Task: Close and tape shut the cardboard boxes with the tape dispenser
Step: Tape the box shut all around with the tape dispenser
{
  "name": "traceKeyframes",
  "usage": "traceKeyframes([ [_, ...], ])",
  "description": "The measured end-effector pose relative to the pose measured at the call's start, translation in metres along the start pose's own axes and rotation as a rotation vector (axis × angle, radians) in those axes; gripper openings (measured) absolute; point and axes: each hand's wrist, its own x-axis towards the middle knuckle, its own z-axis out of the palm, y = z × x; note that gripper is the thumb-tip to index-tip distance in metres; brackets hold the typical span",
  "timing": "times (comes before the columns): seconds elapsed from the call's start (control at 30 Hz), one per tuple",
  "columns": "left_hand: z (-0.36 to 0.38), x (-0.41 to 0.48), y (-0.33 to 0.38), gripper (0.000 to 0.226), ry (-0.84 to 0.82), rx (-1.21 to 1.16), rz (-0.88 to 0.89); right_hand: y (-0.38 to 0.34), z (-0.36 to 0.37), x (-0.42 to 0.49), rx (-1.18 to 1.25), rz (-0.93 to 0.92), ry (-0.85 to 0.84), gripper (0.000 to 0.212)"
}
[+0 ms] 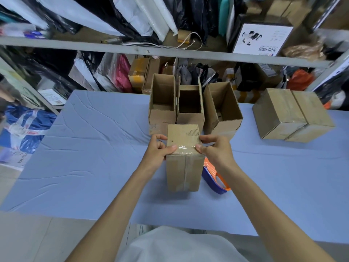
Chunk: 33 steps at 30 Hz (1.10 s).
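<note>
A closed cardboard box (183, 167) stands upright in the middle of the blue table (85, 157), with clear tape across its top edge and down its front seam. My left hand (157, 148) grips its top left side, thumb on the tape. My right hand (213, 148) grips the top right side, thumb on the tape as well. The tape dispenser (215, 178), orange and blue, lies on the table just right of the box, partly hidden behind it and my right wrist. Three open boxes (190, 108) stand in a row right behind the held box.
Two taped boxes (292, 114) sit side by side at the far right of the table. Metal shelving (151, 51) full of bags and parcels runs behind the table. A blue bag (24, 125) lies on the floor at left.
</note>
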Motion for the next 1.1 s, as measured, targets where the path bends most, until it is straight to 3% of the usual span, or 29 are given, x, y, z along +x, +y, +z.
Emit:
traceKeyframes([
  [0.4, -0.009, 0.013, -0.002, 0.004, -0.082, 0.085, 0.105, -0.006, -0.007, 0.019, 0.086, 0.008, -0.073, 0.030],
  [0.73, -0.016, 0.031, 0.004, 0.024, 0.044, 0.178, 0.093, 0.010, -0.006, 0.017, 0.218, -0.182, -0.197, 0.038],
  [0.93, -0.006, 0.035, 0.002, 0.020, 0.045, 0.095, 0.084, 0.035, -0.001, 0.009, 0.030, -0.235, -0.166, 0.074],
  [1.1, -0.002, 0.034, -0.018, 0.037, 0.167, 0.077, 0.006, 0.042, 0.001, 0.014, 0.004, -0.222, -0.097, 0.047],
])
